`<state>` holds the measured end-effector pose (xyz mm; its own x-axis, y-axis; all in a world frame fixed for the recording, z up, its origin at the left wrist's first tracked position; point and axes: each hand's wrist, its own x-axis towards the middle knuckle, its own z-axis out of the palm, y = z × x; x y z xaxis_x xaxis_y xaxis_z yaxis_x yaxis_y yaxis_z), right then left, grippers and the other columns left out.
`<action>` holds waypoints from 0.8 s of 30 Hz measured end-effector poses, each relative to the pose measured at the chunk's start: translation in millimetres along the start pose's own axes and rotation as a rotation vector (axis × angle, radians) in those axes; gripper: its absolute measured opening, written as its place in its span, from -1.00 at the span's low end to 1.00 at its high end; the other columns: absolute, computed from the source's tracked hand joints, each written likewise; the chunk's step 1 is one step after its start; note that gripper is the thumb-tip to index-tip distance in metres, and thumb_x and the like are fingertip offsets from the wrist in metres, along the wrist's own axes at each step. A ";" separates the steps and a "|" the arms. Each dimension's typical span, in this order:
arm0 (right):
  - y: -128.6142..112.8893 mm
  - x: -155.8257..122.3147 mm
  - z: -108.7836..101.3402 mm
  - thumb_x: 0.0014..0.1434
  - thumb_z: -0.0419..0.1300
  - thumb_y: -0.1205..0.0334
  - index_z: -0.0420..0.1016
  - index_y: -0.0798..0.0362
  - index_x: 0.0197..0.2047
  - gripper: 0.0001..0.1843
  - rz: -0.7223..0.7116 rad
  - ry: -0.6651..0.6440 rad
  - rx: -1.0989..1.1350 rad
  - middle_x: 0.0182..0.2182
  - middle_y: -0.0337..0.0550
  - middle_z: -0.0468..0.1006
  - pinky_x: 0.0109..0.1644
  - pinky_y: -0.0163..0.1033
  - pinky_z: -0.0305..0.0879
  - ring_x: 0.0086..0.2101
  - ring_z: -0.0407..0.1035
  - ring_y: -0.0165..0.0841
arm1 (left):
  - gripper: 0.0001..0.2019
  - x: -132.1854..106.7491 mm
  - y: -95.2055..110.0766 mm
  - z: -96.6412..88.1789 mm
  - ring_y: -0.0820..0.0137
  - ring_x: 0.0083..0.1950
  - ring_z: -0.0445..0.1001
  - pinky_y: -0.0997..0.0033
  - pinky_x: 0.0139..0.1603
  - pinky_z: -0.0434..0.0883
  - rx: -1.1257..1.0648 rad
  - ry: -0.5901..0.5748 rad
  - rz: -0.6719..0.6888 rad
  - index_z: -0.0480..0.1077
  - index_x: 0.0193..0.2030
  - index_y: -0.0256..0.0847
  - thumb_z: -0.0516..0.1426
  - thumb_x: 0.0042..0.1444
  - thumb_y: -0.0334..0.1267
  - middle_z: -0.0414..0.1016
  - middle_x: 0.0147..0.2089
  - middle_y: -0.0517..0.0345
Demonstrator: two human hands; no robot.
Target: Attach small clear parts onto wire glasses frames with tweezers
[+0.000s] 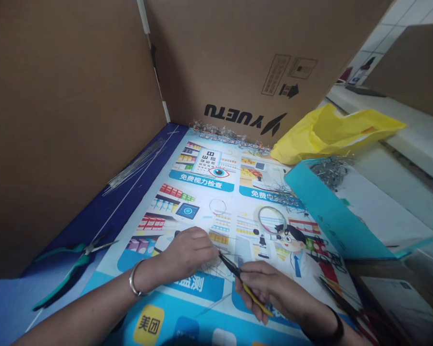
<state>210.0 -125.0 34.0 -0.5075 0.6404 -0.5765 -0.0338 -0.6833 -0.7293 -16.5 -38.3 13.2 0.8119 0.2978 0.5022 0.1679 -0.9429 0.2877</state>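
My left hand (191,252), with a silver bangle at the wrist, is closed in a pinch on thin wire whose fine strands show by its fingertips. My right hand (265,283) is wrapped round yellow-handled pliers (231,265). Their dark narrow jaws point up and left, with the tip right at the left fingertips. Which strand the jaws touch, I cannot tell. Beyond the hands lie a coil of wire (259,220) and a thinner wire loop (210,206) on the printed poster sheet (216,228).
Green-handled pliers (72,278) lie at left, below straight wires (135,166). Cardboard walls (238,57) stand behind and left. A turquoise box (315,211) at right holds tangled wire bits (328,173), beside a yellow bag (306,137). Red-handled scissors (339,298) lie near my right wrist.
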 end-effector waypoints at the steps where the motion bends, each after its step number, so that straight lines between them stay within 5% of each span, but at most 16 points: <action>1: -0.6 0.1 -1.0 0.08 0.13 0.03 0.42 0.20 -0.34 -0.66 0.007 -0.001 -0.007 -0.61 -0.25 0.40 -0.69 -0.45 0.13 -0.70 0.25 -0.53 | -0.80 0.3 0.0 -0.4 0.38 -0.38 0.31 0.36 -0.31 0.27 0.004 -0.001 0.008 0.34 -0.25 -0.22 -0.10 0.23 -0.41 0.43 -0.45 0.12; 24: 3.4 -0.5 -3.6 0.03 0.11 0.12 0.43 0.20 -0.39 -0.73 0.029 -0.023 0.042 -0.65 -0.27 0.37 -0.74 -0.47 0.04 -0.76 0.18 -0.56 | -0.85 -0.3 4.4 -2.4 0.42 -0.35 0.39 0.40 -0.25 0.38 -0.018 0.111 0.062 0.38 -0.24 -0.20 -0.01 0.24 -0.38 0.44 -0.46 0.15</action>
<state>213.2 -126.3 30.5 -0.5281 0.6126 -0.5880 -0.0545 -0.7155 -0.6965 -17.3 -42.2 16.3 0.7534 0.2542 0.6064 0.1079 -0.9576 0.2672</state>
